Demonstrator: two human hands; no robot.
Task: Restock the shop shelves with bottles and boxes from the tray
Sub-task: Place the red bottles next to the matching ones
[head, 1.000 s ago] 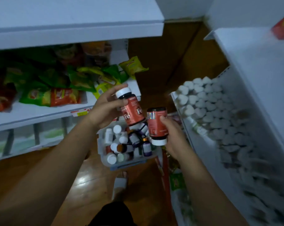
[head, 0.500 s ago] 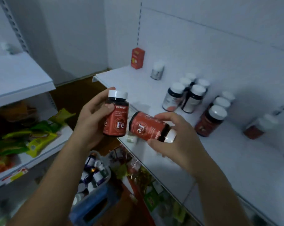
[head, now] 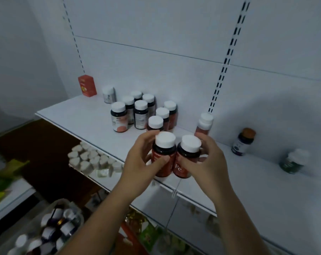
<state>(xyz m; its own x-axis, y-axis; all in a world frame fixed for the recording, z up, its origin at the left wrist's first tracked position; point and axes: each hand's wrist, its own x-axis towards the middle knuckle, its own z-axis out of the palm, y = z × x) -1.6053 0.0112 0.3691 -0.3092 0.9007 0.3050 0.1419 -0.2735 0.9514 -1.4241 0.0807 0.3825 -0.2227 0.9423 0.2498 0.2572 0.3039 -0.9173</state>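
Observation:
My left hand [head: 140, 163] grips a red-labelled bottle with a white cap [head: 164, 150]. My right hand [head: 208, 162] grips a second red bottle marked "Fe" [head: 187, 157]. Both bottles stand upright side by side near the front edge of the white shelf [head: 86, 118]; whether their bases touch it I cannot tell. Just behind them is a row of matching red bottles [head: 162, 117]. The tray [head: 43, 234] with several small bottles is at the lower left.
Dark bottles with white caps [head: 133, 112], a red box [head: 87, 85] and a grey jar [head: 109, 94] stand at the shelf's back left. A tall pink bottle [head: 204, 124], a brown-capped bottle [head: 243, 141] and a green bottle [head: 293, 161] stand to the right. White caps [head: 89, 159] fill the shelf below.
The view has swung from the tray to the shelf. Both hands moved forward and up to the shelf, and the right bottle turned from lying sideways to upright beside the left one.

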